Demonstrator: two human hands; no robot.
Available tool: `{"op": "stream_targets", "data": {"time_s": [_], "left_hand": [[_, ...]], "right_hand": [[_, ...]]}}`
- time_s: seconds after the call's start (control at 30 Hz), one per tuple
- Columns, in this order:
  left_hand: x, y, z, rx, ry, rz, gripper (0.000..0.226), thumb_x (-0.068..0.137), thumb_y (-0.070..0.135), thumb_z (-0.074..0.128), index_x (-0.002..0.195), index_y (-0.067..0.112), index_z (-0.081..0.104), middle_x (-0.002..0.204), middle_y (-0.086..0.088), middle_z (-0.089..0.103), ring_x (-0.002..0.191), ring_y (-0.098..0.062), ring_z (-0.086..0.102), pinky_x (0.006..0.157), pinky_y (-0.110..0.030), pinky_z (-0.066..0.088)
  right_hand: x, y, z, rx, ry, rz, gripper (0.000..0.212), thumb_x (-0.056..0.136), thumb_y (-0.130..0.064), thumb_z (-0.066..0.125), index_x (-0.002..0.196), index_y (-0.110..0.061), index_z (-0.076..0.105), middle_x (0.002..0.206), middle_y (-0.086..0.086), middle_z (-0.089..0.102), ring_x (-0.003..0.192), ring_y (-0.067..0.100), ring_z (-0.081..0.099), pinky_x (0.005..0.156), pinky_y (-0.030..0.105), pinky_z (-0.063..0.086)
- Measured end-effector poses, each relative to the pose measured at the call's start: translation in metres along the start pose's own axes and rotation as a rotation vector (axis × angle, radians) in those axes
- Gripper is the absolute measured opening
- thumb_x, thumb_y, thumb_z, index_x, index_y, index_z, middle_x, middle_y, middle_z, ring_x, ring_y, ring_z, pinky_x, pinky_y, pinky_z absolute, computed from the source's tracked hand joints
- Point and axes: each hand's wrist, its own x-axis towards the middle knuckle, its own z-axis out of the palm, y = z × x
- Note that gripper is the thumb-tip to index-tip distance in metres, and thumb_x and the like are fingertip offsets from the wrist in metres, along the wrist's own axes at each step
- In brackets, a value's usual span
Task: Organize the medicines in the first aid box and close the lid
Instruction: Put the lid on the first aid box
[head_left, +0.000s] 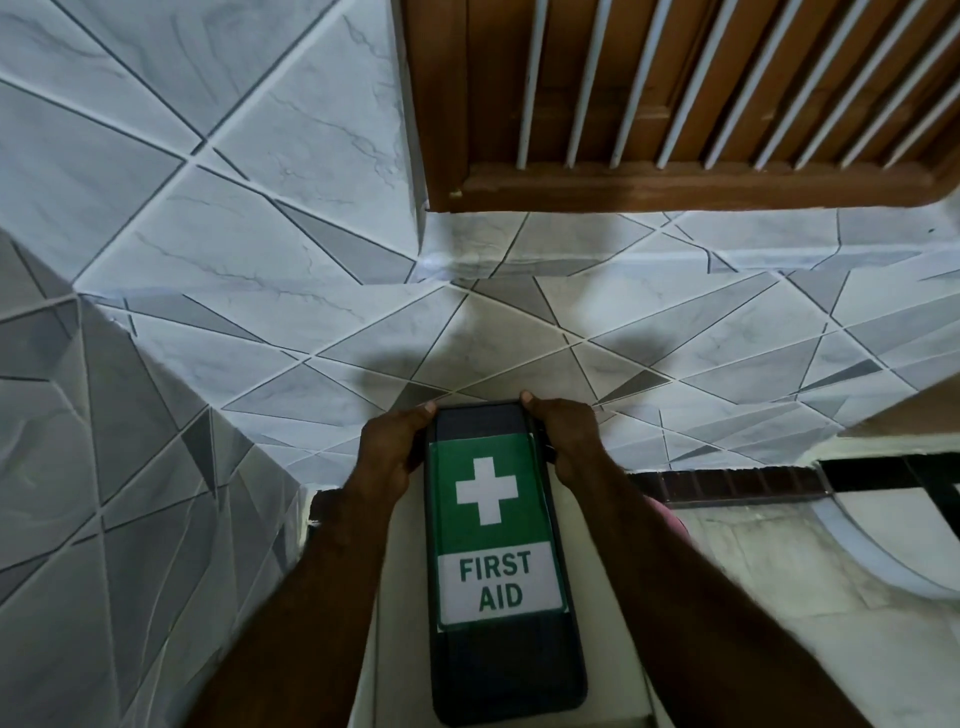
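Box: first aid box (498, 551), dark case, lid down, green label with white cross and "FIRST AID" facing up; long axis runs away from the person.
Support: box lies on a pale surface (779, 597) set against a grey patterned tile wall (260, 260); a brown wooden window frame (675, 182) sits above.
Left hand: left hand (390, 453) wrapped on the far-left edge of the box, thumb laid over the top corner.
Right hand: right hand (563, 435) closed on the far-right edge, thumb on the far rim.
Position: box sits between both forearms, its far end between the hands, its near end close to the body.
Reason for hold (judgement): a two-sided clasp at the far end suits prising the lid up or pressing it home; which one cannot be told.
Contents: medicines not visible, lid hides the interior.
Task stage (judgement): unclear; lid reads as closed, latch state unseen.
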Motion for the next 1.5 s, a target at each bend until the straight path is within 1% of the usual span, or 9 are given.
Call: {"op": "stream_targets", "data": {"time_s": [0.13,0.27,0.37,0.53,0.73,0.87,1.03,1.2,1.5], "left_hand": [[0.012,0.003,0.008,0.044,0.123,-0.033,0.017,0.078,0.006,0.074,0.087,-0.002,0.062,0.091,-0.020,0.068,0.075,-0.030,0.067,0.071,-0.038,0.059],[0.022,0.001,0.012,0.171,0.206,-0.010,0.023,0.074,0.014,0.079,0.084,0.000,0.064,0.092,-0.020,0.069,0.089,-0.035,0.069,0.083,-0.047,0.058],[0.013,0.000,0.008,0.183,0.149,0.019,0.023,0.076,0.016,0.079,0.088,0.001,0.067,0.092,-0.021,0.070,0.087,-0.034,0.069,0.079,-0.044,0.059],[-0.043,-0.023,-0.026,0.275,-0.046,-0.014,0.021,0.084,0.019,0.069,0.104,0.011,0.065,0.096,-0.008,0.074,0.088,-0.024,0.071,0.068,-0.033,0.056],[-0.113,-0.073,-0.065,0.303,-0.102,-0.181,0.023,0.082,0.017,0.070,0.104,0.010,0.065,0.097,-0.008,0.075,0.093,-0.026,0.071,0.081,-0.042,0.057],[-0.143,-0.089,-0.083,0.371,-0.158,-0.226,0.034,0.076,0.011,0.076,0.106,0.009,0.062,0.104,-0.011,0.071,0.095,-0.028,0.069,0.080,-0.041,0.058],[-0.168,-0.108,-0.099,0.441,-0.233,-0.314,0.045,0.066,0.004,0.083,0.106,0.006,0.061,0.104,-0.016,0.069,0.094,-0.031,0.069,0.076,-0.039,0.059],[-0.178,-0.126,-0.101,0.453,-0.183,-0.261,0.049,0.063,0.002,0.085,0.105,0.006,0.061,0.103,-0.018,0.069,0.096,-0.036,0.068,0.086,-0.052,0.056],[-0.181,-0.139,-0.086,0.180,-0.032,-0.308,0.029,0.077,-0.017,0.065,0.099,-0.001,0.057,0.097,-0.020,0.065,0.087,-0.034,0.065,0.074,-0.039,0.057]], "right_hand": [[0.011,-0.001,0.010,-0.028,0.058,-0.006,0.028,0.084,-0.027,0.074,0.076,-0.004,0.062,0.078,0.011,0.066,0.071,0.022,0.060,0.056,0.028,0.047],[0.016,0.002,0.015,-0.125,0.142,-0.052,0.032,0.084,-0.031,0.072,0.070,-0.007,0.057,0.074,0.007,0.062,0.073,0.020,0.058,0.059,0.028,0.045],[0.009,0.001,0.007,-0.082,0.086,-0.069,0.030,0.083,-0.028,0.074,0.066,-0.007,0.060,0.072,0.008,0.063,0.070,0.021,0.058,0.065,0.033,0.051],[-0.031,0.032,-0.021,-0.041,-0.050,-0.057,0.010,0.090,-0.020,0.065,0.085,-0.012,0.069,0.088,0.007,0.074,0.086,0.025,0.069,0.076,0.037,0.057],[-0.081,0.080,-0.057,0.017,-0.115,0.043,0.018,0.088,-0.020,0.068,0.099,-0.005,0.068,0.090,0.009,0.077,0.084,0.028,0.073,0.073,0.038,0.059],[-0.111,0.103,-0.077,-0.017,-0.170,0.079,0.025,0.084,-0.019,0.072,0.101,-0.003,0.065,0.091,0.010,0.076,0.088,0.031,0.072,0.081,0.045,0.058],[-0.138,0.127,-0.105,-0.111,-0.299,0.219,0.033,0.071,-0.007,0.081,0.097,-0.006,0.063,0.087,0.009,0.071,0.085,0.025,0.067,0.075,0.040,0.056],[-0.151,0.143,-0.114,-0.077,-0.342,0.257,0.038,0.067,0.007,0.081,0.097,-0.002,0.058,0.089,0.017,0.065,0.083,0.031,0.066,0.081,0.049,0.058],[-0.157,0.154,-0.103,-0.028,-0.173,0.178,0.026,0.072,0.011,0.074,0.086,-0.002,0.057,0.073,0.017,0.061,0.066,0.030,0.063,0.063,0.040,0.059]]}}
